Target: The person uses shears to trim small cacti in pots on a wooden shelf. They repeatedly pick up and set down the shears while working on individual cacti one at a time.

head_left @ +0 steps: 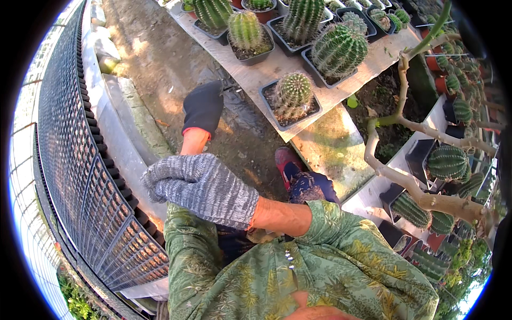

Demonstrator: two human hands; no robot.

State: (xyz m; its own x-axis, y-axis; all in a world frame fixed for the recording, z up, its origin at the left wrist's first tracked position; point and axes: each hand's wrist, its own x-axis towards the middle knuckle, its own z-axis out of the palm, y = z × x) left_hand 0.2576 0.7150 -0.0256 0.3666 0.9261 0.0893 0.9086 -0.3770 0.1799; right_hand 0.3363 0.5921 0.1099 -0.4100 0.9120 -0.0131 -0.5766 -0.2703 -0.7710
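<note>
My left hand [204,106], in a dark glove with a red cuff, is stretched out ahead over the dirt path. Its fingers do not show clearly against the dark fabric. A strip of bare wrist separates that glove from my right hand [205,185], which wears a grey flecked knit glove. This right hand lies across my left forearm, its fingers curled round the edge of the green patterned left sleeve [189,234]. Most of the gripped cloth is hidden beneath the glove. Nearest to the hands on the bench is a round potted cactus [293,96] in a square dark pot.
A wooden bench [240,69] carries several potted cacti. On the right, a bare branch [405,192] crosses in front of more cacti [447,162]. Stacked black mesh trays [90,154] line the left side. My red shoe [285,162] stands on the path.
</note>
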